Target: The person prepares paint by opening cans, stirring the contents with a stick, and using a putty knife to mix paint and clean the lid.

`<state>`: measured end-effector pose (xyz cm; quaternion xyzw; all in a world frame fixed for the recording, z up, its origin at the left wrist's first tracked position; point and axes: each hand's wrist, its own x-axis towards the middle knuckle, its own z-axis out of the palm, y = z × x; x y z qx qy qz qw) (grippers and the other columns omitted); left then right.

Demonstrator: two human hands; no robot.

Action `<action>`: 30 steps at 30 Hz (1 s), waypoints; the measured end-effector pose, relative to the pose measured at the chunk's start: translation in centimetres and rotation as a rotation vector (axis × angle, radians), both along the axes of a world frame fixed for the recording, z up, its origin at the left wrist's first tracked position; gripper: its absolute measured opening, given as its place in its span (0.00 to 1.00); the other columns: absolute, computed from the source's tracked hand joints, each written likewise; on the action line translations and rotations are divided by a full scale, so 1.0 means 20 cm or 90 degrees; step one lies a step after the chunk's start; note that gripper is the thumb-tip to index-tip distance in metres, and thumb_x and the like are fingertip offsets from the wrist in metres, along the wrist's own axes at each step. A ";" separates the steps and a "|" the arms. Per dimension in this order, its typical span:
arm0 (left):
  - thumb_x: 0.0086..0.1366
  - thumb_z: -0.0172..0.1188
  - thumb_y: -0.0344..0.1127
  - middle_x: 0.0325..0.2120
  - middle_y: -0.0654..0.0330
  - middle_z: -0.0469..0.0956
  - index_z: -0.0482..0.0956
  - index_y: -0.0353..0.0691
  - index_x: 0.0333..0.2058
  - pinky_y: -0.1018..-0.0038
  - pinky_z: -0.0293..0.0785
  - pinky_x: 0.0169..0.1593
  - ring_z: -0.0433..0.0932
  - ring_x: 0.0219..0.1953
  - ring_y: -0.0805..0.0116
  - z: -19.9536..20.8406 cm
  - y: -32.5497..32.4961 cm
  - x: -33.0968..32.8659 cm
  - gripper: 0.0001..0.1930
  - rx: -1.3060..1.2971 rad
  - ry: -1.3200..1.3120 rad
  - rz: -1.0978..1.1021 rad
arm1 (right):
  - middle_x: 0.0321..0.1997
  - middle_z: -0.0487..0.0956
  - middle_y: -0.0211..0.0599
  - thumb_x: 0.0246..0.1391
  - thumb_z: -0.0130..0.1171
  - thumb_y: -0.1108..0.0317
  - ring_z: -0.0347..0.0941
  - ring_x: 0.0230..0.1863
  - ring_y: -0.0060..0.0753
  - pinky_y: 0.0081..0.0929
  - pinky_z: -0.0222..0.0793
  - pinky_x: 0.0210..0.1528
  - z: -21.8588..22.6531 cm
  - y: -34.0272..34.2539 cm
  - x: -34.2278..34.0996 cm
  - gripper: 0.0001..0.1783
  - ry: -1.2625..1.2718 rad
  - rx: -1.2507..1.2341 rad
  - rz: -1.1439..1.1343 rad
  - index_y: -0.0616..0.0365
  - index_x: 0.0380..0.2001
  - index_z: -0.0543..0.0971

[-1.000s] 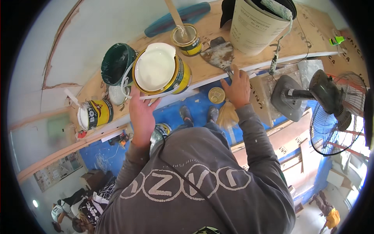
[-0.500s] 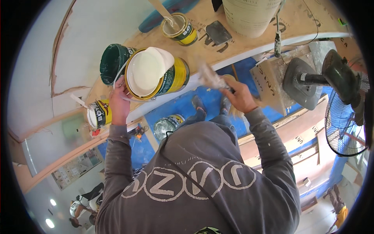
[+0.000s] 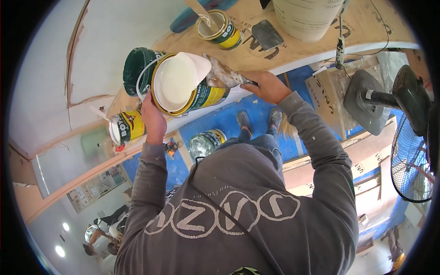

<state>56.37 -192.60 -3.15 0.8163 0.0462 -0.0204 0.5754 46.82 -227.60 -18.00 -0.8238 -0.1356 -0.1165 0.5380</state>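
A large yellow and green paint can (image 3: pixel 214 97) is tilted at the edge of the wooden bench, and thick white paint (image 3: pixel 176 82) bulges over its rim on the right. My left hand (image 3: pixel 154 118) is closed on the can's left rim, beside the wire handle. In my right hand (image 3: pixel 267 87) is a wide putty knife (image 3: pixel 223 73), gripped by its dark handle. Its paint-smeared blade lies against the can's upper right side, just by the overhanging paint. Behind the can sits a dark green bucket (image 3: pixel 130 75).
A smaller can (image 3: pixel 230 39) with a wooden stick, a black pad (image 3: pixel 267 35) and a big white bucket (image 3: pixel 305 18) stand on the bench. Left is another can (image 3: pixel 129 126). On the floor are a tub (image 3: pixel 200 145), box (image 3: pixel 323 98) and fan (image 3: pixel 412 156). Other people (image 3: pixel 103 231) are farther off.
My right hand has brought the putty knife left and up to the can's side. In the picture, the can, bench and other things have shifted slightly right.
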 end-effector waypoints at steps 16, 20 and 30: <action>0.80 0.39 0.45 0.53 0.55 0.80 0.74 0.31 0.61 0.73 0.71 0.58 0.77 0.55 0.68 -0.06 0.05 -0.03 0.26 -0.163 -0.022 -0.075 | 0.42 0.79 0.47 0.58 0.65 0.67 0.76 0.47 0.53 0.42 0.72 0.50 1.19 -0.15 0.44 0.27 -0.058 -0.441 0.185 0.49 0.62 0.77; 0.81 0.39 0.50 0.56 0.53 0.79 0.70 0.32 0.65 0.69 0.76 0.56 0.77 0.58 0.64 -0.02 0.03 -0.04 0.28 -0.244 0.064 -0.093 | 0.37 0.83 0.47 0.62 0.63 0.63 0.81 0.39 0.44 0.37 0.76 0.42 1.51 -0.06 0.32 0.21 0.032 -0.446 0.233 0.56 0.56 0.81; 0.81 0.42 0.48 0.57 0.51 0.77 0.69 0.29 0.65 0.70 0.75 0.59 0.76 0.58 0.65 -0.14 0.11 -0.06 0.27 -0.392 -0.026 -0.192 | 0.26 0.78 0.33 0.71 0.55 0.56 0.71 0.20 0.19 0.23 0.66 0.21 1.55 0.55 -0.15 0.19 0.596 -0.088 -0.064 0.63 0.35 0.78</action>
